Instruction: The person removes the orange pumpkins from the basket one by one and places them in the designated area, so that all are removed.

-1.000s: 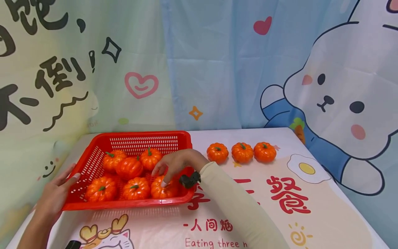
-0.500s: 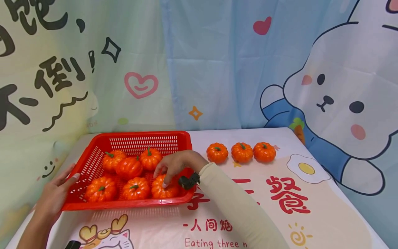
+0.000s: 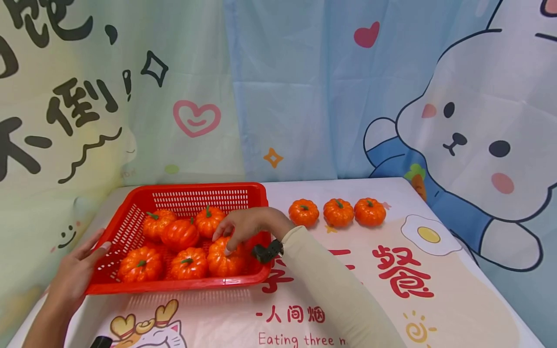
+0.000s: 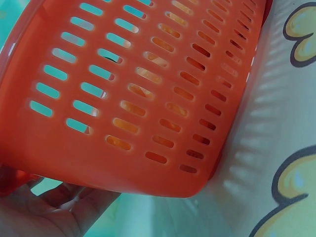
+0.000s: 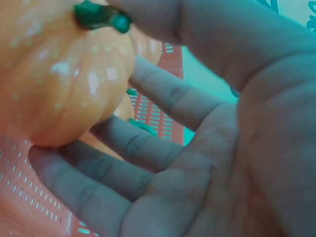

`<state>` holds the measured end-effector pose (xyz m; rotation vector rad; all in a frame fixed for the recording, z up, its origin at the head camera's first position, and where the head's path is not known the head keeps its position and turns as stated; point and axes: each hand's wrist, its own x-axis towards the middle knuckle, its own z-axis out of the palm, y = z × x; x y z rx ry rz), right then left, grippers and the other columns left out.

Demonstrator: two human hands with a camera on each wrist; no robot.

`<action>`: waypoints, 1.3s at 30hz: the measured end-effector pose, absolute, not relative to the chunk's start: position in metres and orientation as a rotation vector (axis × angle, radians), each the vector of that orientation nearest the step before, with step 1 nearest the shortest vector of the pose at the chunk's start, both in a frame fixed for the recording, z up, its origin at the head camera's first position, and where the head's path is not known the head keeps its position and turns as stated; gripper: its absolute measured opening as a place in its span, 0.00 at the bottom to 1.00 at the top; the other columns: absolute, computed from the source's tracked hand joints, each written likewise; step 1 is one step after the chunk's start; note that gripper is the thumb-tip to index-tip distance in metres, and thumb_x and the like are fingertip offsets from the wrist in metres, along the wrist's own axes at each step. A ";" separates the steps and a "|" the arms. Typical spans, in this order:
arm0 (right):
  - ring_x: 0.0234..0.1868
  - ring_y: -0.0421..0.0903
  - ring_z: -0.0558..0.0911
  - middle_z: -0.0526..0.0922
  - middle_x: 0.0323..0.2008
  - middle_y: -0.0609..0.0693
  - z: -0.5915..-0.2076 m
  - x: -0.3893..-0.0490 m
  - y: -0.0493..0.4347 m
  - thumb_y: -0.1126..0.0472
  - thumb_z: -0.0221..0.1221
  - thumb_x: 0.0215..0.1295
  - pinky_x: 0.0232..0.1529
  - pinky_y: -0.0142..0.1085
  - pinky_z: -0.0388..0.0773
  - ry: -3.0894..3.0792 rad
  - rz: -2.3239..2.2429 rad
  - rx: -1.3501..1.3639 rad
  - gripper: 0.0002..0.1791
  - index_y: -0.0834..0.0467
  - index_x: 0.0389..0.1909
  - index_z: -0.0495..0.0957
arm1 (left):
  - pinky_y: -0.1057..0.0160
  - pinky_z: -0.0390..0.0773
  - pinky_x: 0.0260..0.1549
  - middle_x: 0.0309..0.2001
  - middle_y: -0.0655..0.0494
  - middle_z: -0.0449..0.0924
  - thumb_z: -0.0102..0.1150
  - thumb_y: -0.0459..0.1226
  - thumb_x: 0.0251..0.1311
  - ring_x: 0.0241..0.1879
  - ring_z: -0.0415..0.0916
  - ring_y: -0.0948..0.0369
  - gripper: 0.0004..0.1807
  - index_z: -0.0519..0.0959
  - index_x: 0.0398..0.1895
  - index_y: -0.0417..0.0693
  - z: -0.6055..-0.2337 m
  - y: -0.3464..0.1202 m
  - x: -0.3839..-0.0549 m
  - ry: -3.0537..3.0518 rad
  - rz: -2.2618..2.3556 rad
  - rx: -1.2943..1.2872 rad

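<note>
A red perforated plastic basket (image 3: 174, 285) stands on the table with several small orange toy pumpkins in it. My left hand (image 3: 76, 268) grips the basket's left rim; the left wrist view shows fingers (image 4: 94, 207) at the edge of the slotted wall. Over the basket's front right corner, my right hand (image 3: 243, 227) holds a pumpkin (image 3: 224, 263), thumb on top near the green stem and fingers around its far side. Up close in the right wrist view, that pumpkin (image 5: 64, 84) sits between thumb and fingertips. Its underside is hidden in the head view.
Three more pumpkins, a left one (image 3: 303, 213), a middle one (image 3: 338, 213) and a right one (image 3: 370, 211), line up on the table right of the basket. A printed cloth (image 3: 478, 309) covers the table. A cartoon curtain (image 3: 287, 96) hangs behind.
The pumpkin in my right hand has tilted and shifted slightly left and up, and the fingers have moved with it. My left hand stays on the basket rim.
</note>
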<state>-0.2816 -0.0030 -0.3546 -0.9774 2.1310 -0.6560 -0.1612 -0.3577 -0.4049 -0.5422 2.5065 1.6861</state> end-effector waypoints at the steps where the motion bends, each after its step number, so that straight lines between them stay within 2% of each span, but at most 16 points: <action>1: 0.48 0.40 0.74 0.79 0.44 0.42 -0.354 -0.282 -0.002 0.59 0.69 0.56 0.42 0.30 0.78 2.130 -0.669 -0.982 0.22 0.51 0.53 0.81 | 0.64 0.82 0.33 0.73 0.32 0.41 0.43 0.55 0.71 0.31 0.67 0.81 0.38 0.42 0.76 0.56 -0.405 -0.358 -0.161 2.510 1.687 -0.542; 12: 0.53 0.41 0.73 0.78 0.50 0.42 -0.350 -0.287 0.007 0.59 0.69 0.56 0.42 0.31 0.80 2.127 -0.790 -0.943 0.22 0.49 0.54 0.81 | 0.65 0.82 0.31 0.73 0.31 0.42 0.43 0.54 0.71 0.31 0.68 0.81 0.37 0.43 0.76 0.57 -0.407 -0.359 -0.160 2.520 1.702 -0.524; 24: 0.55 0.41 0.73 0.78 0.51 0.40 -0.346 -0.292 0.033 0.56 0.68 0.57 0.45 0.35 0.80 2.117 -0.928 -0.992 0.23 0.47 0.56 0.80 | 0.65 0.82 0.32 0.73 0.32 0.41 0.43 0.54 0.72 0.31 0.68 0.81 0.37 0.42 0.77 0.56 -0.406 -0.358 -0.161 2.508 1.701 -0.530; 39: 0.54 0.51 0.77 0.77 0.54 0.47 -0.349 -0.283 0.056 0.59 0.66 0.60 0.47 0.40 0.80 1.935 -1.146 -1.019 0.26 0.51 0.61 0.76 | 0.66 0.82 0.33 0.74 0.33 0.40 0.43 0.55 0.72 0.33 0.66 0.81 0.37 0.42 0.76 0.56 -0.405 -0.358 -0.161 2.507 1.687 -0.526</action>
